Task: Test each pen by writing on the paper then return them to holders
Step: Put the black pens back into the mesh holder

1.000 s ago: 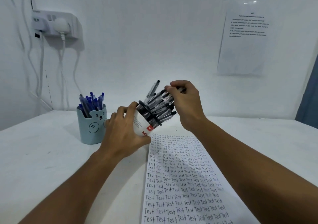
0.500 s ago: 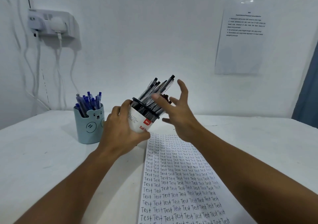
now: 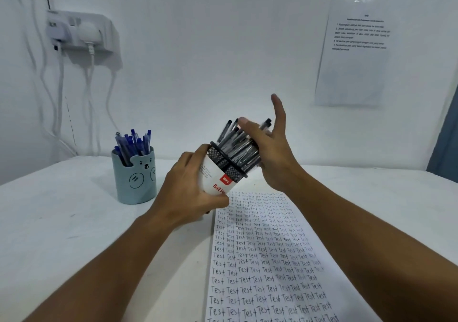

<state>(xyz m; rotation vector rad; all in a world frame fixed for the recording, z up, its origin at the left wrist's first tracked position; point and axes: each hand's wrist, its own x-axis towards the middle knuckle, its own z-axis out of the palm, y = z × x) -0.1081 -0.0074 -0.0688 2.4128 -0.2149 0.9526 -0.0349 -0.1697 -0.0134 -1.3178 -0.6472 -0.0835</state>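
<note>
White tabletop (image 3: 62, 222) carries paper (image 3: 267, 259) nearly filled with "Test". Beside it, left hand (image 3: 188, 198) grips the tilted mesh holder (image 3: 224, 170); right hand (image 3: 270, 148), fingers spread, presses its black pens (image 3: 238, 143). Testing looks almost done.

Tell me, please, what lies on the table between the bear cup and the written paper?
In the head view, only the left hand gripping the tilted pen holder sits between bear cup and paper.

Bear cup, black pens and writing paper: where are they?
bear cup (image 3: 138, 180): head view, front wall by the bear face.
black pens (image 3: 238, 146): head view, middle of the bundle.
writing paper (image 3: 267, 259): head view, middle of the page.
</note>
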